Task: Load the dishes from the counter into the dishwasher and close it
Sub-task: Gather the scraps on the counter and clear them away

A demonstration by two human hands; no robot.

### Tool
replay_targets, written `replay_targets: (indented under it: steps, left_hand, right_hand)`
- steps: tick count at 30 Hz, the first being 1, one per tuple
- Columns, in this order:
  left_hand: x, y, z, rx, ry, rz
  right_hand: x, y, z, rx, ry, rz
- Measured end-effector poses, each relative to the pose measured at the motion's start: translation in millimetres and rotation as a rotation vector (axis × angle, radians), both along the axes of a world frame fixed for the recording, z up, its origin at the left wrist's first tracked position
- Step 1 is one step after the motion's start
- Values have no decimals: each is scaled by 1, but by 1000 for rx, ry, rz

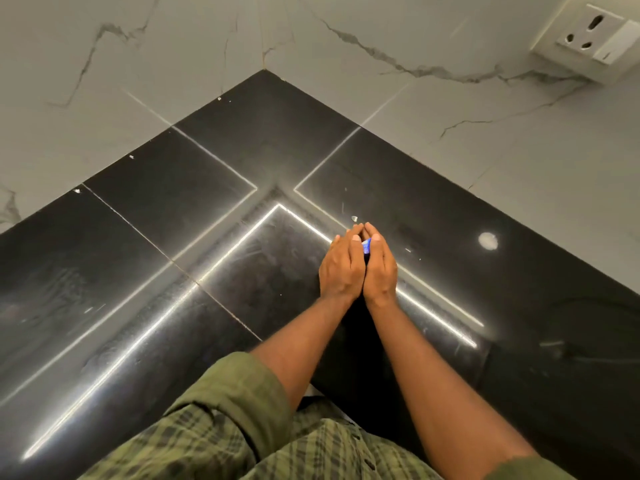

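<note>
My left hand (pixel 341 268) and my right hand (pixel 379 268) are pressed together, side by side, over the black counter (pixel 173 209). Between their fingers shows a small blue and white object (pixel 366 245); most of it is hidden, so I cannot tell what it is. Both hands close around it. No dishes and no dishwasher are in view.
The glossy black counter fills a corner between two marble-look walls. A white wall socket (pixel 594 36) sits at the top right. A small white scrap (pixel 354 218) lies just beyond my fingertips, and a round pale spot (pixel 488 241) shows to the right.
</note>
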State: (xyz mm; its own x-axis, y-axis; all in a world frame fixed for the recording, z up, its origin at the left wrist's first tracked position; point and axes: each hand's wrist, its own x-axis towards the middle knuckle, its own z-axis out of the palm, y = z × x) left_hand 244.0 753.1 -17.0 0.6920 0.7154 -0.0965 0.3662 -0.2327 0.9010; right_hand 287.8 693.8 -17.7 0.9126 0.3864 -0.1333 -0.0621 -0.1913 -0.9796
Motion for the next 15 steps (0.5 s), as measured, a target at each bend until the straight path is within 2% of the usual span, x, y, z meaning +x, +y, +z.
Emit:
replay_targets:
  steps: [3, 9, 15]
  left_hand:
    - [1, -14, 11, -252, -121, 74]
    - [-4, -40, 8, -536, -317, 144]
    - [-12, -66, 7, -590, -374, 248]
  right_hand:
    - [-3, -2, 7, 187, 131, -104]
    - [-19, -18, 10, 623, 512, -198]
    - [-35, -44, 31, 751, 710, -275]
